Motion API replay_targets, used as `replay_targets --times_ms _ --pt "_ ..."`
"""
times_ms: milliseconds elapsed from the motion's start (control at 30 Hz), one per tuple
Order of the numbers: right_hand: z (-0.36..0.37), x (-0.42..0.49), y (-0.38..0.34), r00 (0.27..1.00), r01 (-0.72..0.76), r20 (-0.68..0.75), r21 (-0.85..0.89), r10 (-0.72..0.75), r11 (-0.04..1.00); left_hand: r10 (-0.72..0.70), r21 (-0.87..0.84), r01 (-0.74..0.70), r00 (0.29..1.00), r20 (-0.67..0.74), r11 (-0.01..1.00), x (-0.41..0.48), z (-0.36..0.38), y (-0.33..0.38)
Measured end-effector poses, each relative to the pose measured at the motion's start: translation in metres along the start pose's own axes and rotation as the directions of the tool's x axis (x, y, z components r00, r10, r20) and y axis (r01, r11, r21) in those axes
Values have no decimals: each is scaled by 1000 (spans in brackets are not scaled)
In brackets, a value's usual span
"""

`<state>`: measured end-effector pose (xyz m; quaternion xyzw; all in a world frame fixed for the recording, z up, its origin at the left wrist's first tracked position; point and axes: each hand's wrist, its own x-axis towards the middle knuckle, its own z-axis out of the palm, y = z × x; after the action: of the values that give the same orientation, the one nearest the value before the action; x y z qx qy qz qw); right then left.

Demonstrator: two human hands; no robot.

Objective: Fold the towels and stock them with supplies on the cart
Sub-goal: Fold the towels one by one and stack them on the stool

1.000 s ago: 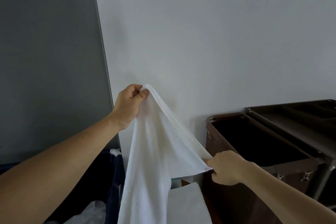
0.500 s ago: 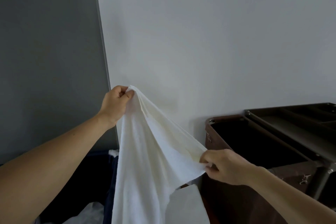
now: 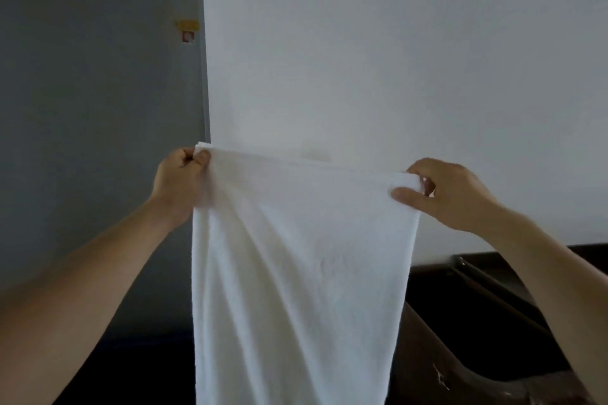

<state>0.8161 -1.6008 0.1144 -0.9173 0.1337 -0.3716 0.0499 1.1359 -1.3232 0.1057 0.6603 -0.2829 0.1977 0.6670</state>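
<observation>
White towel point(image 3: 296, 273) hangs spread, top edge level.

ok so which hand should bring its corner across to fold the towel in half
Likely the right hand: it pinches its top corner of the towel between thumb and fingers, easy to carry over, while the left hand grips the other corner in a fist.

towel point(image 3: 296, 273) hangs as a curtain between left hand point(image 3: 179, 181) and right hand point(image 3: 450, 194), blocking the middle lane down to the bottom of view. white wall point(image 3: 394, 59) closes the back and grey panel point(image 3: 98, 108) the far left, so open air is above the top hem and outboard of each arm. dark cart point(image 3: 493, 322) fills the lower right, just beside the towel's right edge.
</observation>
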Motion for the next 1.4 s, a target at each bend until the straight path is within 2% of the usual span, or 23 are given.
replay_targets --times_ms 67,100,200,300,367,400,467,533,567,600,633,700,733,767,833,900,967,1033,1233,1400 --pt "2 10 -2 993 -77 90 22 74 997 3 33 -3 1000 13 999 -1 -7 3" --pt "2 14 -2 992 -96 85 46 92 994 5 38 -7 999 34 999 -2 -9 2" --pt "0 25 0 984 -153 -69 153 165 976 30 51 -33 997 70 998 -6 -14 2" --pt "7 27 0 962 -236 -105 134 251 962 103 225 -134 984 146 965 -7 -22 2" --pt "14 27 -1 937 -293 -131 206 324 933 112 259 -161 975 193 952 -6 -25 0" --pt "17 26 -3 919 -328 -129 273 372 904 100 239 -148 975 199 960 -6 -25 -2" --pt "26 24 -10 876 -438 -30 371 482 819 18 177 -52 982 189 983 -7 -19 -4" --pt "31 21 -17 833 -531 98 415 544 739 -170 84 156 968 186 984 -12 -12 0" --pt "29 23 -20 827 -532 111 467 551 706 -247 -5 253 949 194 968 -12 -9 4" --pt "24 26 -23 835 -493 80 550 545 674 -266 -116 290 945 189 950 -10 -7 9" --pt "16 29 -28 847 -411 13 650 532 639 -231 -227 264 959 162 937 -8 -6 15" --pt "8 34 -42 845 -207 -142 802 516 560 -97 -399 109 994 51 911 0 -4 33" --pt "11 33 -49 843 -163 -156 838 514 521 -60 -428 54 998 0 902 2 -1 39" --pt "19 29 -56 846 -182 -118 853 520 490 -69 -413 52 997 -26 909 2 1 40" --pt "36 20 -59 835 -265 -63 823 546 501 -155 -278 145 988 -14 949 -4 5 27" --pt "41 17 -55 828 -241 -151 774 540 586 -152 -103 152 988 14 983 -10 3 8" --pt "38 14 -48 815 -160 -281 731 506 663 -85 -112 84 996 0 990 -12 -1 4" --pt "34 16 -44 809 -113 -341 709 479 696 -51 -173 45 998 -29 984 -9 -3 12" --pt "46 20 -28 816 -192 -272 704 509 683 -81 -115 83 997 22 990 -5 7 -3" --pt "74 32 -9 830 -342 -65 726 554 597 -270 -82 274 961 54 958 1 36 -28"
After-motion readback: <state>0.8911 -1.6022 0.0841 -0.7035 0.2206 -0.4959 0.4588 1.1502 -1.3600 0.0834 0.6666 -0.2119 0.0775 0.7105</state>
